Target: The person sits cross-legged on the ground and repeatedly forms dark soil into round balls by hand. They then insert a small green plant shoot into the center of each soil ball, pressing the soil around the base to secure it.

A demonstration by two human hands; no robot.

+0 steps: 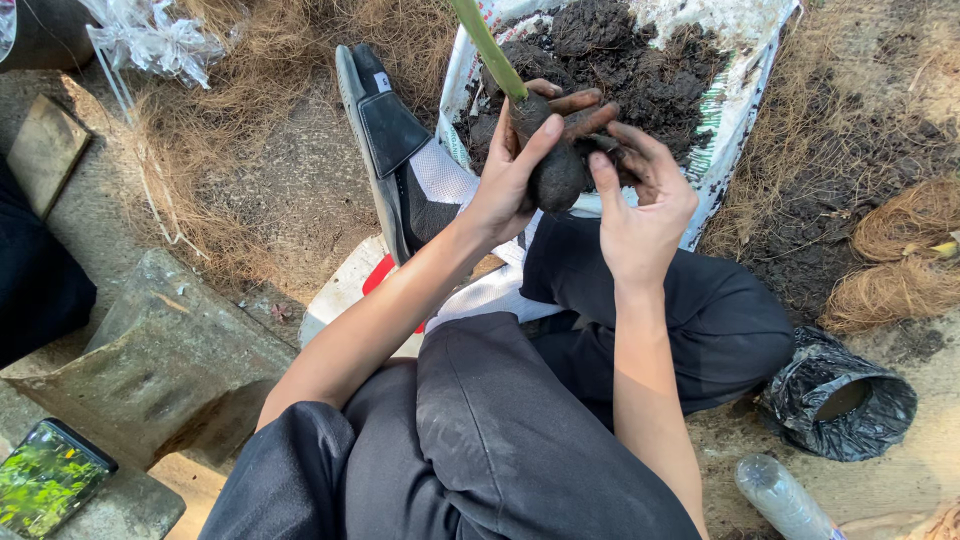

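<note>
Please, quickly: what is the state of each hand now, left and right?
Left hand: closed around the dark soil ball at the base of the green plant stem.
Right hand: fingers curled, touching the same soil ball.

Two hands (515,175), one soil ball (556,165), one bottle (785,497), one phone (48,477).

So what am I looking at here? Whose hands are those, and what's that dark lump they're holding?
The camera sits on a person's head and looks down, so you see their own arms and black trousers. Their left hand and right hand cup a dark ball of soil with a green stem sticking up from it. Behind it lies an open white bag of soil. One foot wears a black sandal. Nearby on the ground are dry straw, a black plastic pot, a clear bottle and a phone.
</note>
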